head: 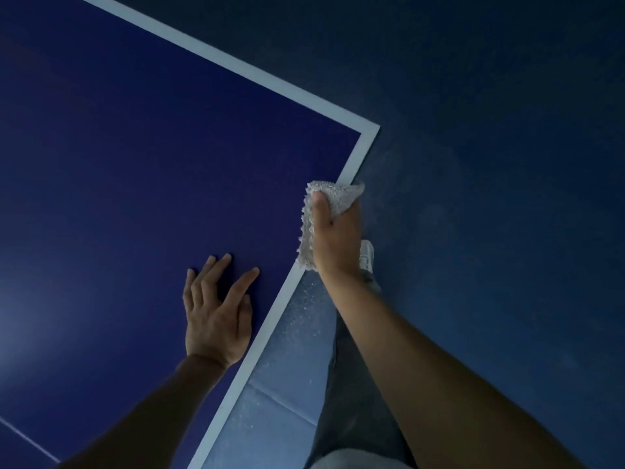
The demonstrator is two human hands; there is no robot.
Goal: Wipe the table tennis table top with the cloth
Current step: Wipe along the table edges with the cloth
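Right hand (334, 238) clamps folded cloth (333, 198) over the table (135, 147) edge near the corner, thumb on top, fingers wrapped under, so it wipes the white border (358, 154) and rim together. Left hand (216, 309) lies flat and open on top, empty, likely bracing the lean
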